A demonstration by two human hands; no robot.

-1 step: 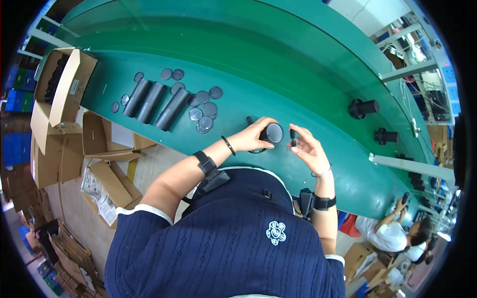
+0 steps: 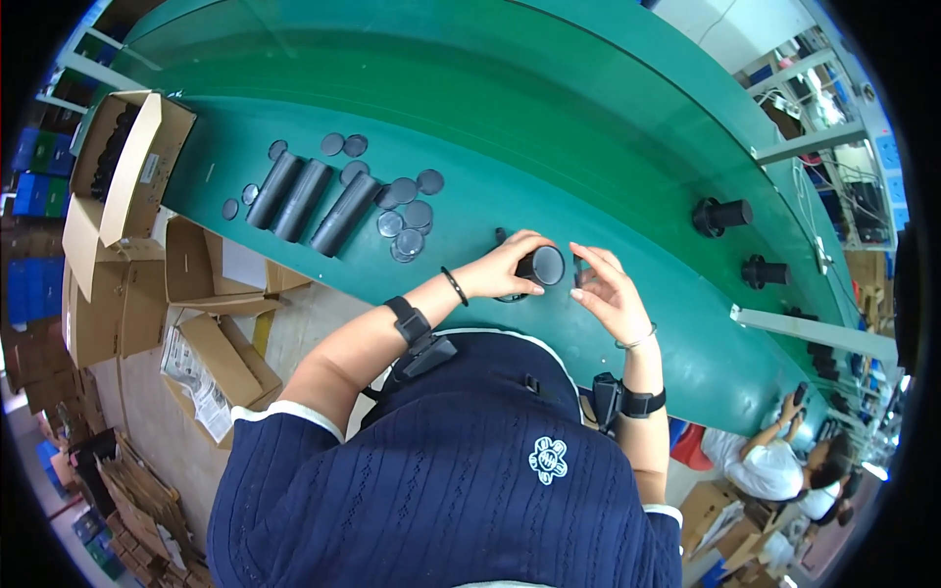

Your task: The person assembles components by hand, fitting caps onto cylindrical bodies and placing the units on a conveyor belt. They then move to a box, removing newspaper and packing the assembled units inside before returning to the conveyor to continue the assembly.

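Near the front edge of the green bench, my left hand [image 2: 502, 271] is wrapped round a short black flanged tube [image 2: 548, 266], its round end facing up. Parts of a dark flange show on either side of my fingers. Just to the right, my right hand [image 2: 610, 296] pinches a thin black disc [image 2: 578, 272], seen almost edge-on. A small gap separates the disc from the tube's end. Further left, several loose black round caps [image 2: 418, 214] lie in a scattered group beside black cylinders [image 2: 345, 216], which rest on their sides.
Black flanged tubes [image 2: 722, 217] stand on the bench at right, near a pale metal post [image 2: 814, 333]. An opened carton [image 2: 147, 167] of dark parts is at the far left, above more cardboard boxes [image 2: 223, 367]. A co-worker [image 2: 769, 461] sits at the lower right.
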